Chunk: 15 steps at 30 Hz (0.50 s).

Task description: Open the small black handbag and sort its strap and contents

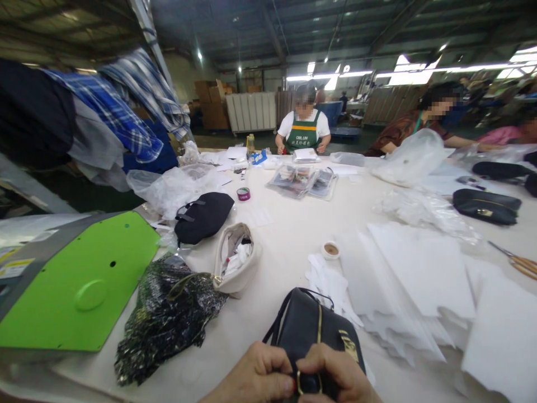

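Observation:
A black handbag (308,327) with a gold zip line and gold fitting lies on the table in front of me, its thin strap looped on its left side. At its near end is a gold-edged buckle (309,384) with black material inside. My left hand (260,374) is closed, with thumb and forefinger pinched at the buckle's left side. My right hand (335,372) is closed too, gripping the buckle from the right between thumb and fingers. The lower parts of both hands and of the buckle are cut off by the frame.
White paper sheets (403,280) lie at right, with scissors (520,262) beyond. A small round tub (331,250), beige pouch (237,260), crumpled black plastic (168,313) and green machine panel (90,280) stand around. Co-workers sit across the table, one in a green apron (304,134).

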Motion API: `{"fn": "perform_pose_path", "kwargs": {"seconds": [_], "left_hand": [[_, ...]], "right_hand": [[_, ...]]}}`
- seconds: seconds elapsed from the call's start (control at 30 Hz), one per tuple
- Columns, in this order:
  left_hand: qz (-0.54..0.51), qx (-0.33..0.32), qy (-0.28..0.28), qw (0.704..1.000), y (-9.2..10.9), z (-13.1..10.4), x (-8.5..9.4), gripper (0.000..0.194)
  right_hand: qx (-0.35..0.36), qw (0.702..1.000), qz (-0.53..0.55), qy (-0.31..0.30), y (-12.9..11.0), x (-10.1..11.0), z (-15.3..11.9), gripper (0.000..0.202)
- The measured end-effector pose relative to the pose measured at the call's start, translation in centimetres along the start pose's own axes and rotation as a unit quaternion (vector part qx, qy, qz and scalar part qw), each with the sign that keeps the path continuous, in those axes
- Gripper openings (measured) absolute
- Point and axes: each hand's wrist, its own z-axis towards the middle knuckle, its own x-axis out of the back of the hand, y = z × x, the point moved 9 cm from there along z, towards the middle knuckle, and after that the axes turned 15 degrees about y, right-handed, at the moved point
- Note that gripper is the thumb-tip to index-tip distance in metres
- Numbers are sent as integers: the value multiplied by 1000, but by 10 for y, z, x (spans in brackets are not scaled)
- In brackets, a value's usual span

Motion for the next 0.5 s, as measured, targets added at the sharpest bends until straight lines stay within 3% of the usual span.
{"fn": "perform_pose_path", "kwargs": {"seconds": [0.1,0.3,0.4,0.5], "left_hand": [[24,-13,-21,999,-4,1,-3,52],[54,-3,-26,998,-4,0,-4,53],[95,1,-34,995,-3,-2,-1,55],[200,12,44,979,-4,-4,23,49]], "right_hand": [[39,999,-10,-22,2,-9,-6,34],[-65,996,-2,-69,46,-28,-34,35],[-50,996,3,-73,50,-30,-43,30],[-102,989,82,-74,47,-27,-41,28]]}}
